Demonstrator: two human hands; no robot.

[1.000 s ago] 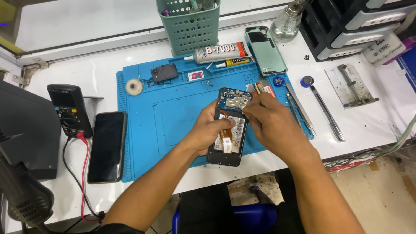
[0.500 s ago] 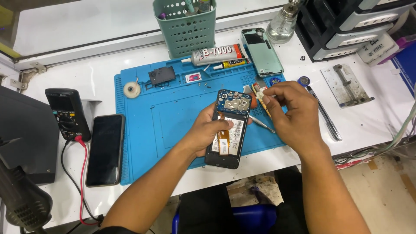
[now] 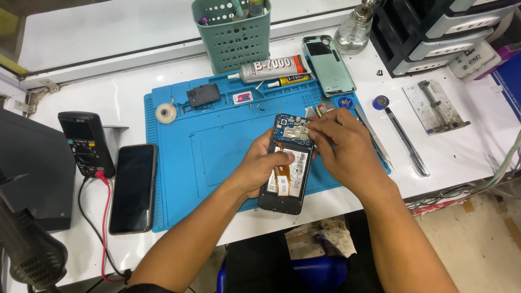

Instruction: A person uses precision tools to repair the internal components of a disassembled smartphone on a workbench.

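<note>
Near the middle of the frame, on a blue mat (image 3: 179,163), two hands work on an opened phone (image 3: 287,163).

Left hand (image 3: 266,165) wraps the phone's left edge, seemingly to steady it flat on the mat; right hand (image 3: 342,146) has fingertips pinched together over the top of the phone's circuit board, though whether they grip a small part cannot be told. Three phone items show: the opened one, a dark phone (image 3: 133,187) at lower left, and one green back cover (image 3: 328,65) at upper centre. Two glue tubes (image 3: 271,69) lie above the mat, near one green basket (image 3: 233,32); one meter (image 3: 84,142) sits at left.
</note>
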